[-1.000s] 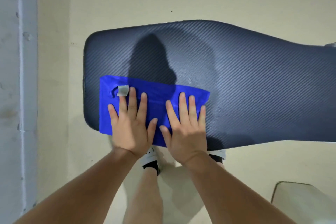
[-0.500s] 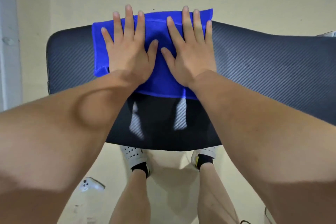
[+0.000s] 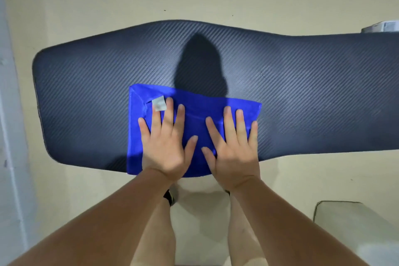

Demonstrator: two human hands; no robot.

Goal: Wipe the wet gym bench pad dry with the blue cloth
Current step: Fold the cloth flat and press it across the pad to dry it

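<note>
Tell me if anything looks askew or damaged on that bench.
Nothing looks damaged. The blue cloth lies slightly skewed on the bench pad, its near edge hanging over the pad's near side, with a grey tag flipped up by the left hand. The right hand presses flat beside it.

Both hands (left (image 3: 165,147), right (image 3: 234,149)) lie flat, spread.

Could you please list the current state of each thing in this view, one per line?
blue cloth: folded, flat on the pad's near edge, white tag up.
bench pad: lying flat; wetness cannot be told.
left hand: open, palm pressed flat on the cloth.
right hand: open, palm pressed flat on the cloth, beside the left.
</note>
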